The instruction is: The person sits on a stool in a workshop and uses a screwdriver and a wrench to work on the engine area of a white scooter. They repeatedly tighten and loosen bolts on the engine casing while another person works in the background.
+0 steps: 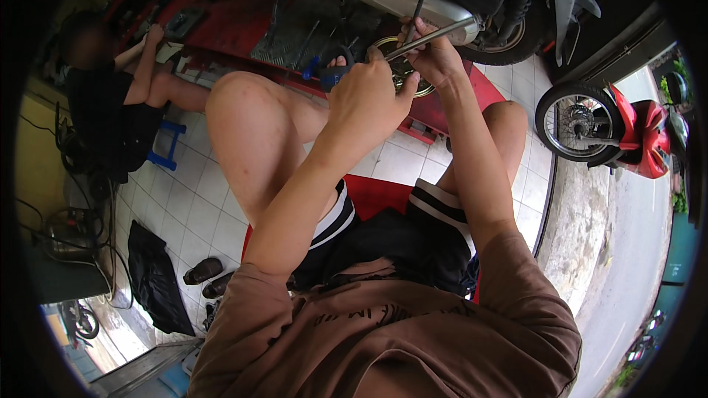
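A silver metal rod (456,27) slants up to the right across both my hands. My left hand (366,103) is closed at the rod's lower end, with the thumb stretched out; its fingers are partly hidden. My right hand (442,61) is turned palm up, its fingers closed around a thin dark bar (418,7) that points upward, while the rod lies across its fingers. Whether the bar and rod are joined, I cannot tell. Just behind my hands lies a gold-coloured round metal part (425,89) on the red work platform (483,96), partly covered by them.
A motorbike with a silver engine cover (405,4) stands close ahead. Tools and a blue-handled item (310,68) lie on the platform. At left, another person (110,96) sits beside a blue stool (168,145). A red motorbike (645,133) is at right, by the road.
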Motion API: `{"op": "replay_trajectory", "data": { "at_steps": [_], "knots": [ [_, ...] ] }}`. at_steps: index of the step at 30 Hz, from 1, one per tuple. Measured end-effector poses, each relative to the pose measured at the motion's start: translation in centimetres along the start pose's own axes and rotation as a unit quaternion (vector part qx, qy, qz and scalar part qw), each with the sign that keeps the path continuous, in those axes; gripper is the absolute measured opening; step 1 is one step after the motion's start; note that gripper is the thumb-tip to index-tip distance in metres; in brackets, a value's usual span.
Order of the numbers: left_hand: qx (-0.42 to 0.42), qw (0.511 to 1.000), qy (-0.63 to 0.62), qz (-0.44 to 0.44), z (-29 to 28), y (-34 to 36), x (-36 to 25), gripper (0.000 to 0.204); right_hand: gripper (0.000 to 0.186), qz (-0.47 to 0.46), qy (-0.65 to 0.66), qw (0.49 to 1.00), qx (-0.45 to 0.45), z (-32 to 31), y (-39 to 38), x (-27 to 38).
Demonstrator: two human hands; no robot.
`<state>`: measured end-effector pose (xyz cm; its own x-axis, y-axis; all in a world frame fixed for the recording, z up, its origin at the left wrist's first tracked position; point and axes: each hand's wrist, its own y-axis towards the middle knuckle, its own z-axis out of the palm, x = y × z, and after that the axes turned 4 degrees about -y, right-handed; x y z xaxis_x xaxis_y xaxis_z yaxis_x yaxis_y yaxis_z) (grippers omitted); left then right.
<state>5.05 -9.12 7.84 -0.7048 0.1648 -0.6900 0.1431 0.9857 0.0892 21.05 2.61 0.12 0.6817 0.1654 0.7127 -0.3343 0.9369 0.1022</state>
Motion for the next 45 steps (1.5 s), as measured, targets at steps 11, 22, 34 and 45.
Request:
{"op": "replay_trajectory", "data": {
  "at_steps": [11, 22, 34, 45],
  "knots": [
    [0.017, 0.990, -0.103, 0.098, 1.3, -0.4, -0.1, 0.070, 0.021, 0.008, 0.014, 1.000, 0.009, 0.0, -0.1, 0.5],
    [-0.036, 0.991, 0.091, 0.087, 0.7, -0.1, 1.0, 0.061, 0.015, 0.005, -0.031, 0.997, -0.068, 0.5, 0.2, -0.7],
    [0.143, 0.964, -0.092, 0.203, 0.6, 0.1, 1.5, 0.057, 0.019, 0.010, 0.028, 0.999, -0.026, -0.8, 0.6, -0.2],
    [0.022, 0.973, -0.141, 0.179, -0.1, -0.4, -0.7, 0.053, 0.020, -0.005, -0.006, 1.000, -0.024, -0.3, 0.0, 0.0]
  ]
}}
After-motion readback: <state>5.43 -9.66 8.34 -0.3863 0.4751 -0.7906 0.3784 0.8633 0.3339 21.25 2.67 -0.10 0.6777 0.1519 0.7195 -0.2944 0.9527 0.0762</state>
